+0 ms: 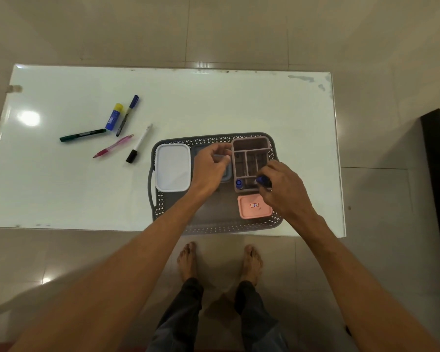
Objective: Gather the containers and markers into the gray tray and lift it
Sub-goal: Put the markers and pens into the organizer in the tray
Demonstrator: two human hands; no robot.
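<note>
The gray tray (163, 210) sits near the table's front edge. Inside it are a white lidded container (172, 167), a blue-gray container (226, 174) mostly hidden under my left hand (210, 168), a brown divided organizer (250, 153) and a small pink lidded container (254, 206). A blue-capped marker (238, 183) stands in the organizer's front corner. My left hand holds the organizer's left edge with curled fingers. My right hand (282, 189) grips a blue marker (262, 180) at the organizer's right front.
Loose on the white table (214, 102), left of the tray, lie a green marker (83, 135), a blue and yellow glue stick (114, 116), a blue-capped marker (127, 115), a pink pen (113, 146) and a white marker with a black cap (139, 144). My bare feet stand on the tiled floor below.
</note>
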